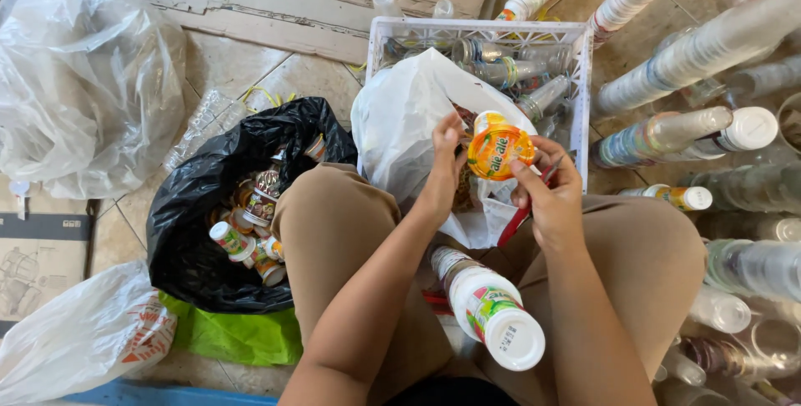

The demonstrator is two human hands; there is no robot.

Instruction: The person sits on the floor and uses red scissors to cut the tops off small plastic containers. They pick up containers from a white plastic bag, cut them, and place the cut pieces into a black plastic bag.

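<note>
Both hands grip one small orange-labelled cup (pixel 499 149): my left hand (pixel 444 168) steadies it, my right hand (pixel 551 197) pinches the label with a red tool (pixel 526 210). I judge label-stripping underway; peeling needs a firm pull.

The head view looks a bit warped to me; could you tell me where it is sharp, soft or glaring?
Head view: sharpest at the centre, on the orange cup held between left hand and right hand; stacked clear cups at the right edge bow from wide-angle distortion; clear plastic bag shows soft glare; lighting even, shadows faint.
</note>
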